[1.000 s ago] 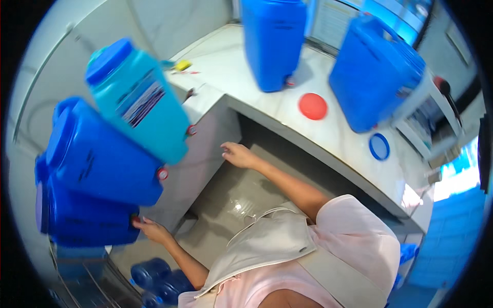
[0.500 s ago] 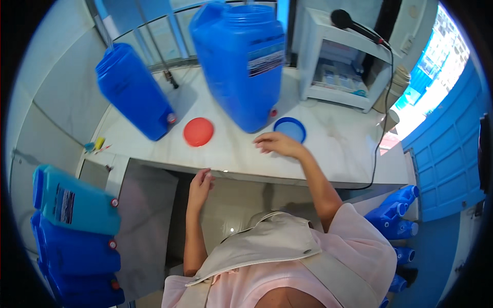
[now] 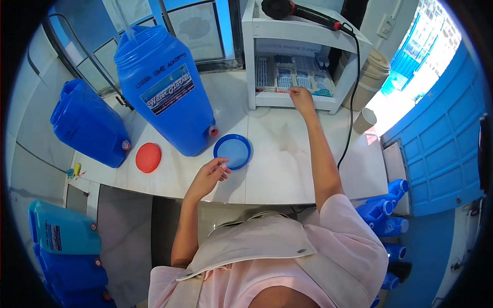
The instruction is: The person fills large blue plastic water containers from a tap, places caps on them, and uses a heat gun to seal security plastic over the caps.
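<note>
My right hand (image 3: 302, 98) reaches to the front edge of a white shelf unit (image 3: 251, 61). Its fingertips are pinched together at the lower ledge; whatever is between them is too small to make out. Inside the shelf sit small compartments of packets (image 3: 285, 79). Over the counter, my left hand (image 3: 209, 178) hangs with fingers loosely curled and apart, holding nothing. It is just in front of a blue round lid (image 3: 232, 152) lying on the counter. A large uncapped blue water jug (image 3: 169, 102) stands behind, with a clear stream or tube at its mouth.
A smaller blue jug (image 3: 92, 126) and a red round lid (image 3: 148, 157) are at the left. A black corded device (image 3: 300, 14) lies on the shelf top, its cord (image 3: 352, 108) trailing down. Paper cups (image 3: 365, 120) stand right. More jugs (image 3: 72, 228) are stacked below the counter.
My right hand has moved from beside the blue lid to the white shelf. My left hand has risen over the counter toward the lid. The view has shifted right.
</note>
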{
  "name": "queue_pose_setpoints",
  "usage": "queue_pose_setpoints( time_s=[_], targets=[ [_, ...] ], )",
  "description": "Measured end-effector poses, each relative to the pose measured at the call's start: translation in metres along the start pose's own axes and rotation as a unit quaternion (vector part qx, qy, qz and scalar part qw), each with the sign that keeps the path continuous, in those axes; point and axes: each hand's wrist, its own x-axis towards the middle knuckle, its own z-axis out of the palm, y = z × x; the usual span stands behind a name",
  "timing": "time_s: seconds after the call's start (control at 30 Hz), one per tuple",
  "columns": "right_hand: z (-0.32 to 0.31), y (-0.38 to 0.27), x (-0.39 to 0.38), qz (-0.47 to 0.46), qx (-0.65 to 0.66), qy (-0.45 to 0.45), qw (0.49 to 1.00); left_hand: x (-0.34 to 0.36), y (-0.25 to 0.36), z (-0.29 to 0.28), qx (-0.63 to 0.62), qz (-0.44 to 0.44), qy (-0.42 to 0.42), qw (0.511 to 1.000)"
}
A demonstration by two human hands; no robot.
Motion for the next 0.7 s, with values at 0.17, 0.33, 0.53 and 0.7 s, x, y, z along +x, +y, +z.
queue_pose_setpoints(
  time_s=[0.17, 0.33, 0.53, 0.7],
  targets=[
    [0.021, -0.001, 0.044, -0.058, -0.156, -0.048, 0.985, 0.008, -0.004, 0.003, -0.011, -0.012, 0.019, 1.000],
    [0.036, 0.002, 0.071, -0.017, -0.281, -0.130, 0.951, 0.006, -0.008, 0.001, -0.032, -0.017, 0.045, 0.998],
    [0.046, 0.005, 0.087, 0.074, -0.265, -0.184, 0.944, -0.005, -0.010, -0.009, -0.045, -0.049, 0.090, 0.994],
    [0.006, -0.011, 0.068, 0.016, -0.116, -0.009, 0.993, 0.010, -0.010, -0.005, -0.069, -0.025, 0.096, 0.993]
  ],
)
